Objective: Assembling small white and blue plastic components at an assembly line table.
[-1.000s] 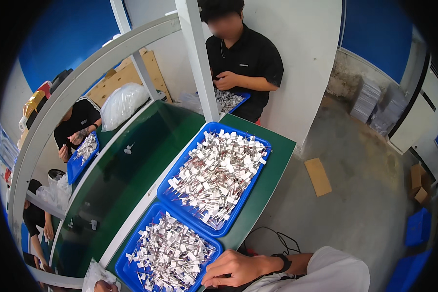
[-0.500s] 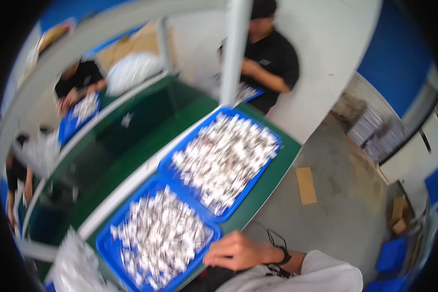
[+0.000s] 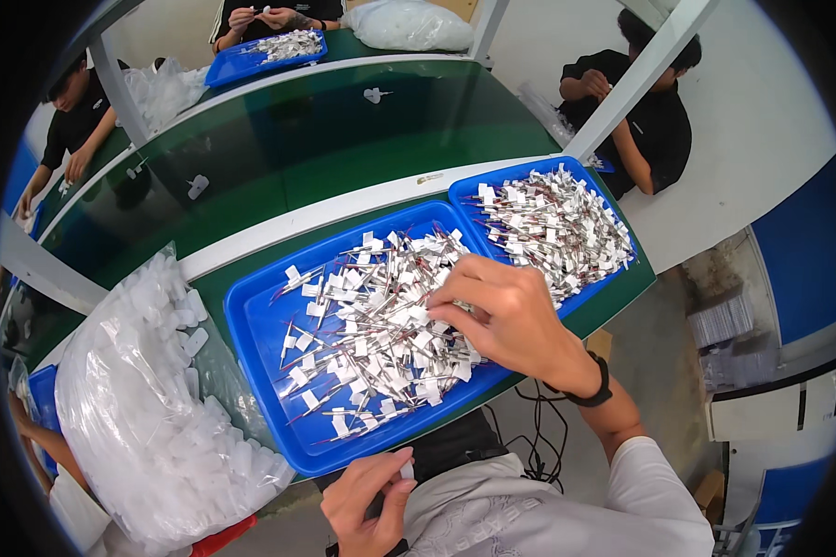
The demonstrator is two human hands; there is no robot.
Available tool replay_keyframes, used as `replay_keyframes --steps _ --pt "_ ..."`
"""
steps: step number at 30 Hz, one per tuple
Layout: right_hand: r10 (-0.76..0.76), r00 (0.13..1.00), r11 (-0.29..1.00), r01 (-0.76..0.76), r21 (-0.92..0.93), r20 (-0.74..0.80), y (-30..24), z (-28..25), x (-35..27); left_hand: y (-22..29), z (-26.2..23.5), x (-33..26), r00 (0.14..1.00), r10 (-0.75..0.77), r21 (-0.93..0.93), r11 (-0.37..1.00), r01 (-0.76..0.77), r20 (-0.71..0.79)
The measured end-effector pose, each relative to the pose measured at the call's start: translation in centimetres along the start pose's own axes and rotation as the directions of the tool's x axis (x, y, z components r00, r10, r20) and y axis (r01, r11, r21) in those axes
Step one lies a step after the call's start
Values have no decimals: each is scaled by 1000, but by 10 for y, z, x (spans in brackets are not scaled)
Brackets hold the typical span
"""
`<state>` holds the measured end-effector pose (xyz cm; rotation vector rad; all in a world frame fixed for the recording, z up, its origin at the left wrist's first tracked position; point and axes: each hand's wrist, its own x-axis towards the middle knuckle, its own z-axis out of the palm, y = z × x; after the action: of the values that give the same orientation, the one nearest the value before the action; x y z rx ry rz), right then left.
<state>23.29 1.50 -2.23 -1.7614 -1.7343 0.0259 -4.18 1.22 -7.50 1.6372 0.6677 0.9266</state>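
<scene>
A blue tray (image 3: 251, 320) in front of me holds a heap of thin silvery parts (image 3: 381, 325) with dark red ends and white tabs. My right hand (image 3: 502, 311), a dark band at its wrist, is over the heap's right side. Its thumb and fingertips are pinched down at the parts, and I cannot make out what is between them. Just below the tray's near edge, my left hand (image 3: 367, 501) is closed on a small white plastic piece (image 3: 406, 469) between thumb and fingers.
A second blue tray (image 3: 613, 200) of similar parts adjoins at the right. Left stands a clear bag (image 3: 149, 399) of translucent white pieces. Beyond a white rail lies a dark green belt (image 3: 288, 139) with a few small white pieces. Co-workers sit beyond it. A white post (image 3: 641, 79) rises at the right.
The view has swung, so the trays appear in other places. My right hand has gone from beside the near tray's edge to above its parts. My left hand has come into view.
</scene>
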Motion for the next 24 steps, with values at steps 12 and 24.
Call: replay_keyframes --steps 12,24 --pt "35 973 999 -27 -38 227 -13 21 38 -11 -3 10 993 119 -10 993 -118 1" --pt "358 871 166 -413 895 336 -9 -8 3 2 -4 26 997 20 -69 998 -15 72"
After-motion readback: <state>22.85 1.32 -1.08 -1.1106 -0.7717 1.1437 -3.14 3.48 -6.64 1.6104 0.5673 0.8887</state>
